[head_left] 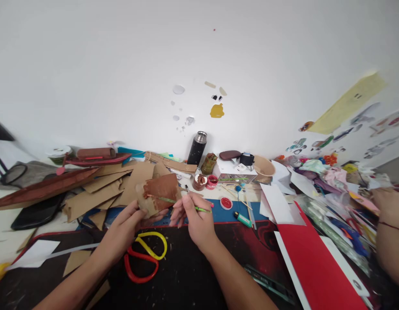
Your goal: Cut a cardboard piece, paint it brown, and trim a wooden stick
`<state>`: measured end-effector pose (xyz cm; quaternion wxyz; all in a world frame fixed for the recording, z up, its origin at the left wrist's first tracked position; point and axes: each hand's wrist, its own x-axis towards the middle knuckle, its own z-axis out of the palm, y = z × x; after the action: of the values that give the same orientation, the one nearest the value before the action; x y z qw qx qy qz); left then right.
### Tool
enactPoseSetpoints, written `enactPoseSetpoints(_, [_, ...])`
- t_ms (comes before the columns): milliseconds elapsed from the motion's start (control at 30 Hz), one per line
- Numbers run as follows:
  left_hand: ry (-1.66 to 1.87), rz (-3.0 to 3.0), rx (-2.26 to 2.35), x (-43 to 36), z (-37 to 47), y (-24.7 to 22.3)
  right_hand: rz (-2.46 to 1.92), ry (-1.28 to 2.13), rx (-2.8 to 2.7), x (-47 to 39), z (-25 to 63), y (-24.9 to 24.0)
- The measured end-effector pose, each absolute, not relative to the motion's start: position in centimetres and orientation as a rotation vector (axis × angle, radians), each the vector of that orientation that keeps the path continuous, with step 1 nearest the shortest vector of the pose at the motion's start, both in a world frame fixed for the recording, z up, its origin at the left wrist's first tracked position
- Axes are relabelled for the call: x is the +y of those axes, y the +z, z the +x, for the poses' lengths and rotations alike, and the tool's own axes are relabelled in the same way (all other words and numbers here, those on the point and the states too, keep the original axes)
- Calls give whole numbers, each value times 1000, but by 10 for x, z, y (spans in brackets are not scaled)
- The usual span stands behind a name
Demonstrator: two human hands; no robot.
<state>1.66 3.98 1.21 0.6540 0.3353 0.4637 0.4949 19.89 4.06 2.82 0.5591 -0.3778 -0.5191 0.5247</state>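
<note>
In our left hand point(130, 217) we hold a card point(163, 189) by its lower edge; the thumb lies on its near corner, and most of its upper face is covered with brown paint. Our right hand point(197, 217) grips a green brush point(167, 199) between thumb and fingers, and the brush lies across the card, the tip above the painted part; whether it touches there, we cannot tell surely. The card is raised over the near side of the bench point(5, 234), in front of the cardboard pile point(92, 200). Below our left hand, on the dark mat point(186, 271), are scissors point(140, 280) with one yellow and one red handle. Behind our right hand stand a brown jar point(199, 182) and a red jar point(212, 182), just beside each other, near a black bottle point(196, 150).
</note>
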Motion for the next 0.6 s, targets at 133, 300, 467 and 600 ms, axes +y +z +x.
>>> enactPoseSetpoints(133, [1103,779,1055,39,16,6,-911,1220,-1200,43,200,32])
enactPoseSetpoints(300, [1105,813,1088,37,17,14,-885,1243,-1234,42,196,32])
enactPoseSetpoints(467, [1099,812,1072,39,15,8,-888,1255,-1236,41,195,32])
enactPoseSetpoints(600, [1087,828,1080,37,15,3,-893,1216,-1223,45,195,38])
